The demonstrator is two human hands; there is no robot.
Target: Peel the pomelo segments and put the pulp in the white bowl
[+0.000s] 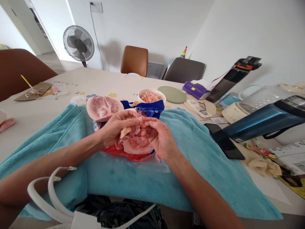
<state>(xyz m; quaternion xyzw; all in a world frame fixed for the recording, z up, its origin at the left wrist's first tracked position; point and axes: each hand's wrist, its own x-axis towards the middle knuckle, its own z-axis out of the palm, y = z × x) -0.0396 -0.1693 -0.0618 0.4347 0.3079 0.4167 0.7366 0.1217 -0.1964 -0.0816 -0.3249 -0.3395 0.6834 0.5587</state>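
Observation:
My left hand (pixel 120 124) is closed in a pinch on a piece of pomelo (pixel 140 119), and a pale, yellowish bit of peel or membrane shows below its fingers. From the other side, the fingertips of my right hand (pixel 159 133) grip the same piece. Under both hands lies a torn, pink section of pomelo (pixel 137 145) on a red and blue plastic bag (pixel 152 109). Half a pomelo (pixel 105 106) with thick white rind rests just beyond my left hand, cut face up. Past the bag stands a white bowl (pixel 164 97) heaped with loose pink pulp.
A teal towel (pixel 190 152) covers the near table (pixel 107 79). To the right are a green round mat (pixel 172 94), a purple tissue pack (pixel 196 89), a black phone (pixel 226 143) and a leaning blue bottle (pixel 259 121). White cables (pixel 50 197) cross by my left forearm.

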